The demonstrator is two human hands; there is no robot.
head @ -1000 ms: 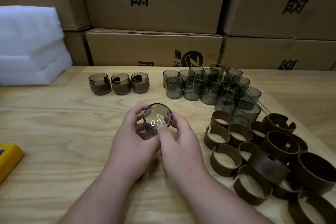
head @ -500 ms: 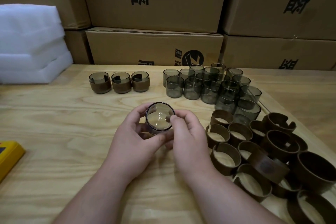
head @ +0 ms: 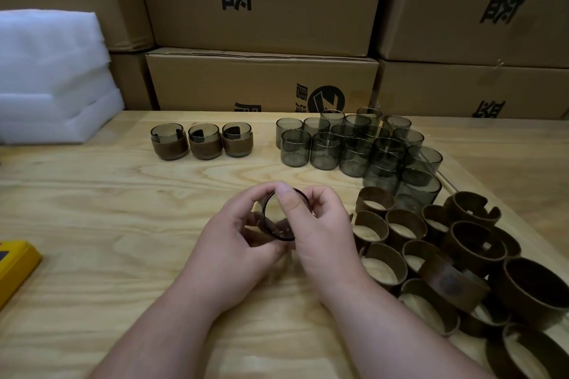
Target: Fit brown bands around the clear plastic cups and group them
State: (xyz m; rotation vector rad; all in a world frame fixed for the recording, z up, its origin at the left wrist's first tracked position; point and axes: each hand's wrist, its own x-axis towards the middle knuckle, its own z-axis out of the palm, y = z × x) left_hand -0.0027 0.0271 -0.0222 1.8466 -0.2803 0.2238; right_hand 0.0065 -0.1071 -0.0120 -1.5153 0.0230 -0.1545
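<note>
— Hands first: why is the cup [head: 278, 218] tipped on its side, mouth toward the camera?

— Probably to work the band round it. The left hand [head: 237, 243] grips its lower wall; the right hand [head: 320, 224] pinches the rim, above the table [head: 123, 224].

— Anything inside the cups?

— Nothing. The three banded cups [head: 201, 141] and the bare cups [head: 354, 144] stand apart, the loose bands [head: 437, 255] near the right hand.

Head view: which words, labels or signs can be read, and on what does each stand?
"头盔" and smaller "公司": upper middle box, tops cut off.
"头盔" and "公司": upper right box, tilted.
"唐" beside a round Z-like logo: lower middle box; other characters cut off below.
"盔", partly hidden: lower right box.
Yellow object: mark unreadable.
</note>
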